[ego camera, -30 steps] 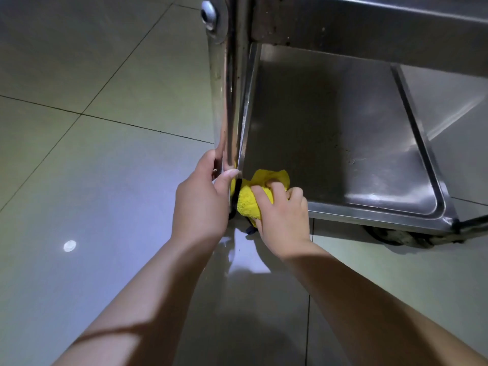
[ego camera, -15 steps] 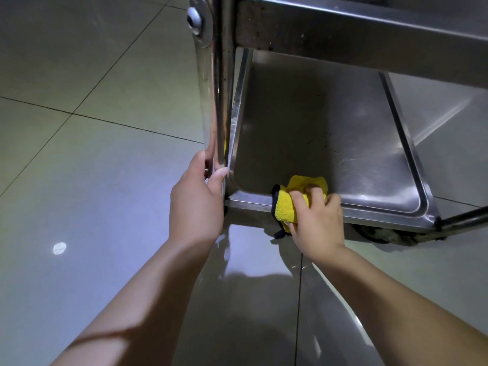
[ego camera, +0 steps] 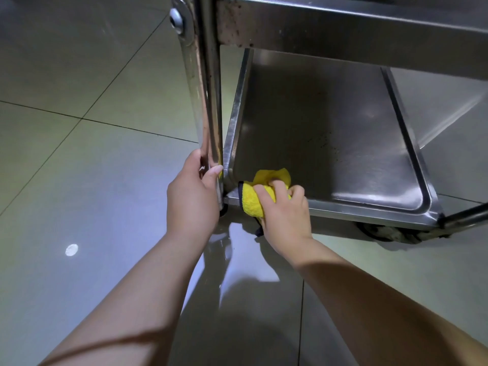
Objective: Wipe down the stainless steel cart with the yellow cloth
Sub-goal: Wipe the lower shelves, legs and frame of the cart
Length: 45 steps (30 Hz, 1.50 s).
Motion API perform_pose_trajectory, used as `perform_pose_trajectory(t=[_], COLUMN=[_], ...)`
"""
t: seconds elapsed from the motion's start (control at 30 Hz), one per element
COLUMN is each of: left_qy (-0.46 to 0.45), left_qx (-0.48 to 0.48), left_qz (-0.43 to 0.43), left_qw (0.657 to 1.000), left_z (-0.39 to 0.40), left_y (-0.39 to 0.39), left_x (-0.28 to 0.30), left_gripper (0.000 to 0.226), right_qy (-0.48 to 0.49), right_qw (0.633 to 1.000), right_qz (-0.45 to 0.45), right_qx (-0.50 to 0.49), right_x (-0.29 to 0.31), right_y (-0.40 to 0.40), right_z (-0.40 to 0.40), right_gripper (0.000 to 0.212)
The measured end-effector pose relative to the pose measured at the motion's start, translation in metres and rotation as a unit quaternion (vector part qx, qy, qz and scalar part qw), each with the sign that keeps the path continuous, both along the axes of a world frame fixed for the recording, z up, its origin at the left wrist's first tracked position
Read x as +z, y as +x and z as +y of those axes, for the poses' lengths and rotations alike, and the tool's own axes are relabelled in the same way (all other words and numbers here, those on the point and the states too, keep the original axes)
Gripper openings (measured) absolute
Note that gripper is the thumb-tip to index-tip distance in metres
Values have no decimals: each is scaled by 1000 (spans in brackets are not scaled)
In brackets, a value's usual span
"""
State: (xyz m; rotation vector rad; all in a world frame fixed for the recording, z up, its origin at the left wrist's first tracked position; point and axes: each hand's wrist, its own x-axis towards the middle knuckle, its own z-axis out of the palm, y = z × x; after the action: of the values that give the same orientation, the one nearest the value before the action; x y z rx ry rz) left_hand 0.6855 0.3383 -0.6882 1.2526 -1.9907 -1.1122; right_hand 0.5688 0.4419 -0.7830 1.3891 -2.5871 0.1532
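So the right hand (ego camera: 284, 210) has the yellow cloth (ego camera: 257, 195) bunched up in its curled fingers and it's pressed on the near rim of the cart's bottom shelf (ego camera: 343, 133), just right of the near-left corner post (ego camera: 208, 101). Half a second ago the cloth was a bit further right along that rim, and a second ago it was jammed right up against the post, so it's going out and back in short scrubbing strokes on the same corner, not moving down the shelf. The left hand (ego camera: 191, 199) hasn't budged, fingers wrapped round the bottom of the post to steady the cart. My read: that corner's getting a proper going-over, but the rest of the rim toward the right, plus the specks I can see on the shelf pan and the upper shelf edge (ego camera: 343, 25), look untouched.
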Motion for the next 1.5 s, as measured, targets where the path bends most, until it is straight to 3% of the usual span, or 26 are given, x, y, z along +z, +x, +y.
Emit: perform_pose_trajectory(t=[0.2,0.4,0.47,0.63,0.8,1.0,1.23,1.5], left_qy=[1,9,14,31,-40,-129,-195,-213], left_qx=[15,85,85,14,-141,-236,-218,-211], left_qz=[-4,-40,-50,-119,-179,-204,-198,-213], left_qw=[1000,996,995,992,973,941,936,930], left_z=[5,29,44,74,70,70,72,80], left_y=[-2,-3,-5,-21,-45,-74,-75,-78], left_x=[1,-4,-11,-25,-49,-78,-94,-90], left_gripper=[17,41,32,28,31,46,30,25], right_qy=[44,70,68,79,79,28,33,113], right_qw=[998,995,995,993,993,999,999,985], right_qz=[-11,-2,-9,-38,-60,-1,20,-23], right_qx=[-47,-76,-77,-81,-61,-45,-31,-129], right_x=[10,16,17,19,22,9,3,14], right_y=[-36,-59,-59,-58,-59,-63,-72,-106], right_z=[48,82,82,76,77,74,86,133], right_gripper=[70,66,66,66,68,74,77,69])
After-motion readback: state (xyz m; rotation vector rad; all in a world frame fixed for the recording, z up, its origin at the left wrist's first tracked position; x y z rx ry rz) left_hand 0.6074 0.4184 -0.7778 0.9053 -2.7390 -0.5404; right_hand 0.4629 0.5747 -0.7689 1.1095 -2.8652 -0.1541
